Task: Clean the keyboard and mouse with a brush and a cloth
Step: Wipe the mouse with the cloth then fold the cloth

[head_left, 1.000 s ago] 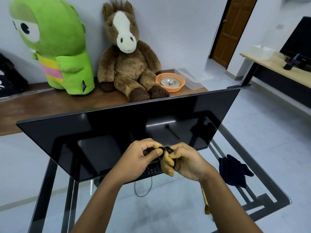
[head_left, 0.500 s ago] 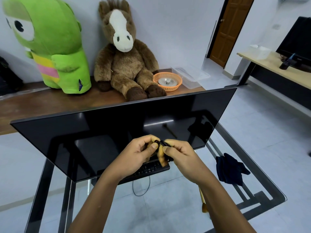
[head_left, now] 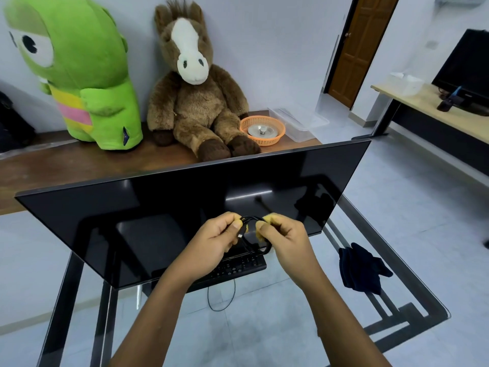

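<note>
Both hands were raised in front of the lower edge of the dark monitor (head_left: 185, 221), close together and just above the far right end of the keyboard (head_left: 238, 268). The left hand (head_left: 217, 239) had its fingers curled and its thumb pressed down, pinching a coiled black cable (head_left: 266, 251) whose plug end showed just below the thumb. The right hand (head_left: 285, 239) was likewise curled, gripping a yellow cloth (head_left: 272, 217) bunched over the top of the same coil. A further scrap of the yellow fabric showed at the left fingertips. The cable's loops ran between the two hands and hung below them. Which device the cable belonged to could not be determined. The keyboard lay on the glass table (head_left: 412, 313), its far part hidden behind the monitor and the left forearm. A dark blue cloth (head_left: 360, 271) lay crumpled on the glass to the right, well apart from the hands. Behind the monitor stood a wooden bench (head_left: 66, 162) against the wall. It carried a green plush toy (head_left: 79, 75) and a brown plush horse (head_left: 195, 102) side by side. To the right of the horse's feet sat an orange basket (head_left: 262, 139) holding a metal disc, with a clear plastic container (head_left: 299, 123) just beyond it. A brown door (head_left: 362, 49) stood at the rear right. A second desk (head_left: 436, 107) along the right wall bore another dark screen (head_left: 465, 72).
</note>
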Action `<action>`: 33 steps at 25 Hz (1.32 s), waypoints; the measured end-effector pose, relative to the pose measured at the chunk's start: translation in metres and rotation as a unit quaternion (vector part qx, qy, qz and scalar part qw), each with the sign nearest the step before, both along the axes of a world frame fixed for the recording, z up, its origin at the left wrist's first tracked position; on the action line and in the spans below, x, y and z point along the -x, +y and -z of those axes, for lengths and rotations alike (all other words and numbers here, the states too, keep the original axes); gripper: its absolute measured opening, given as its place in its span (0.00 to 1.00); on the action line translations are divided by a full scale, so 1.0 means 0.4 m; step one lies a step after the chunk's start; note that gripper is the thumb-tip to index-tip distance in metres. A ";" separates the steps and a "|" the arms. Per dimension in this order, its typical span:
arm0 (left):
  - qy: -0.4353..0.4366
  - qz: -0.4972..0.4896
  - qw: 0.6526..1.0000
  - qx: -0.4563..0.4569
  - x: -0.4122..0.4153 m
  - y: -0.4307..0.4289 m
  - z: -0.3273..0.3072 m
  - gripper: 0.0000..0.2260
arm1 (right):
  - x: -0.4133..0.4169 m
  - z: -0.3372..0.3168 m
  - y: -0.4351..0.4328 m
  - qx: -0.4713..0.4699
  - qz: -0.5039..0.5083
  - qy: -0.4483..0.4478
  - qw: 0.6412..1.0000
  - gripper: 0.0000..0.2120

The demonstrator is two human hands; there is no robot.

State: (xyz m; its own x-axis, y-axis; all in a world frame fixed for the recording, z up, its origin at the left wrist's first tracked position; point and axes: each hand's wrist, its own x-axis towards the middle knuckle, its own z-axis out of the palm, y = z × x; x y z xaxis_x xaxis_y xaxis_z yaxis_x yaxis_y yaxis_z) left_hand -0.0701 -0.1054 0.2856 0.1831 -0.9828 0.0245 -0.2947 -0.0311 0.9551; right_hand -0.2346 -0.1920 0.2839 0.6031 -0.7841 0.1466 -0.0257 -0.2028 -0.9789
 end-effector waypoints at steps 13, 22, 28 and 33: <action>-0.142 -0.073 0.986 -0.053 0.041 -0.029 0.115 0.09 | 0.068 0.165 -0.059 -0.144 -0.084 0.041 0.985 0.08; -0.234 -0.061 0.944 -0.226 0.179 -0.188 0.384 0.21 | 0.173 0.408 -0.195 -0.266 -0.032 0.159 0.950 0.08; 0.013 -0.148 0.922 -0.359 0.289 -0.350 0.604 0.17 | 0.249 0.569 -0.354 -0.319 0.065 0.237 0.915 0.08; 0.174 -0.333 0.851 -0.367 0.286 -0.443 0.659 0.14 | 0.211 0.656 -0.437 -0.253 0.180 0.315 0.897 0.12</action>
State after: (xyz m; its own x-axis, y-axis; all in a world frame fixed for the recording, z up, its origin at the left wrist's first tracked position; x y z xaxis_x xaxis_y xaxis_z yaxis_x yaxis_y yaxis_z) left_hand -0.1846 -0.2824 0.0220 0.5767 -0.3852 -0.7204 0.3182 -0.7063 0.6324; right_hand -0.3188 -0.3669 0.0215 0.1363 -0.8147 -0.5636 -0.5809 0.3951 -0.7116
